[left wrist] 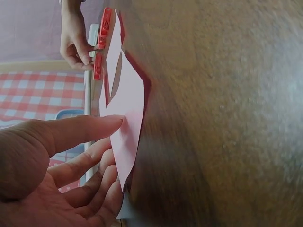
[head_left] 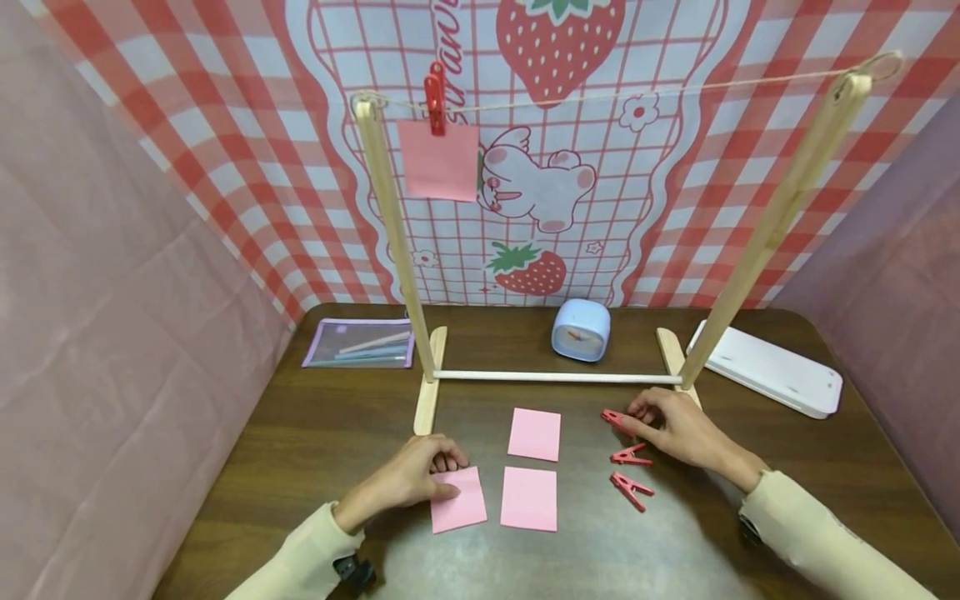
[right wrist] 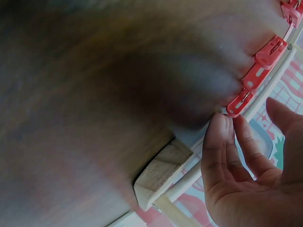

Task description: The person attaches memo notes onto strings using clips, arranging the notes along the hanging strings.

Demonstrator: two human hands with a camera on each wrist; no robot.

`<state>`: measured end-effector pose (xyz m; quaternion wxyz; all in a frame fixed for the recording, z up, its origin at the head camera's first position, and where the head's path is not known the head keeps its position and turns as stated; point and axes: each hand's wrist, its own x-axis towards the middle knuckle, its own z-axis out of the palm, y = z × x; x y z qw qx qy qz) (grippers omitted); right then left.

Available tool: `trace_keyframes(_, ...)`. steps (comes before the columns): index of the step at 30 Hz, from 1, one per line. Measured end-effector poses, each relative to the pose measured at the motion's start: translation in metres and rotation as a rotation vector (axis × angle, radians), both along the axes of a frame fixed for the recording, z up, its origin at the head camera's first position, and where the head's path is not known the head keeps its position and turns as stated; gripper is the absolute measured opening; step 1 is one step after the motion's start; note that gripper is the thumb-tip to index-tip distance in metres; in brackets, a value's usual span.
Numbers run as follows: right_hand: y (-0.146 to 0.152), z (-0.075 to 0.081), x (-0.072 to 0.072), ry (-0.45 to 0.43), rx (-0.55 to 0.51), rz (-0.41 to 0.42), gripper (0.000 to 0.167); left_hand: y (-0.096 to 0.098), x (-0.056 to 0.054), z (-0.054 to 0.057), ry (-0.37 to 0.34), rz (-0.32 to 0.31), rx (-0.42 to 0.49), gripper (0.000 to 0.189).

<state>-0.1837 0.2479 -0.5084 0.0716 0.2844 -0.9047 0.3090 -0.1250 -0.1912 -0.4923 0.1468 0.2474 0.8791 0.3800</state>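
My left hand (head_left: 420,471) pinches a pink paper square (head_left: 463,508) at its upper left side, thumb on top and fingers beneath the edge. In the left wrist view that square (left wrist: 129,104) is tilted, its near edge raised. Two more pink squares, an upper one (head_left: 535,434) and a lower one (head_left: 529,499), lie to its right. My right hand (head_left: 678,425) is beside the farthest red clothespin (head_left: 615,419), fingertips right at its end. In the right wrist view the thumb (right wrist: 280,113) stands apart from the fingers. Two other red clothespins (head_left: 632,490) lie nearer me.
Behind the hands stands a wooden frame (head_left: 395,233) with a string (head_left: 585,98) across its top. One pink square (head_left: 441,167) hangs there from a red clothespin (head_left: 435,98). A blue clock (head_left: 582,330), a mesh pouch (head_left: 360,343) and a white case (head_left: 776,371) lie farther back.
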Motion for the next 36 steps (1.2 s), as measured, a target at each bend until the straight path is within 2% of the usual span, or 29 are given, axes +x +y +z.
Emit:
trace_keyframes(6, -0.003, 0.001, 0.004, 0.007, 0.05, -0.013, 0.028, -0.001, 0.001, -0.001, 0.021, 0.006, -0.007, 0.028)
trace_keyframes(9, -0.003, 0.001, 0.005, -0.004, 0.073, -0.02, 0.03, -0.001, 0.002, -0.003, 0.008, 0.015, 0.007, 0.03)
trace_keyframes(19, -0.003, 0.006, 0.002, -0.036, 0.078, -0.059, 0.023, -0.004, 0.003, -0.004, -0.056, 0.035, 0.053, 0.041)
trace_keyframes(24, -0.003, 0.006, 0.002, -0.029, 0.09, -0.053, 0.022, -0.004, 0.005, -0.005, -0.074, 0.042, 0.034, 0.031)
trace_keyframes(26, -0.003, 0.007, 0.002, -0.035, 0.092, -0.052, 0.021, -0.004, 0.006, -0.005, -0.064, 0.031, 0.021, 0.024)
trace_keyframes(31, -0.003, 0.01, 0.002, -0.058, 0.091, -0.05, 0.021, -0.004, 0.007, -0.004, -0.013, -0.042, -0.011, 0.009)
trace_keyframes(36, -0.005, 0.015, 0.002, -0.097, 0.073, -0.04, 0.021, -0.003, 0.007, -0.002, 0.006, -0.1, -0.013, 0.005)
